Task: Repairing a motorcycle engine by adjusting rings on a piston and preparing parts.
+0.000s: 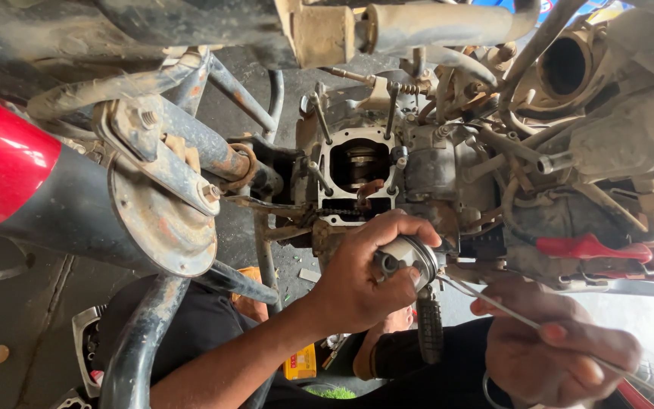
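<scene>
My left hand (353, 288) is closed around a silver piston (412, 256) and holds it just below the open crankcase (357, 163) of a motorcycle engine. Long studs stick out around the dark square opening. My right hand (558, 348) sits at the lower right, pinching a thin metal rod (493, 303). The rod's tip reaches up to the piston's side, next to my left fingers.
A red fuel tank (1, 159) and a rusty round horn disc (162, 223) fill the left. Frame tubes (138, 341) curve down past my left arm. A black footpeg (429, 326) hangs between my hands. Hoses, cables and a red-handled part (592, 246) crowd the right. A yellow box (300, 363) lies on the ground.
</scene>
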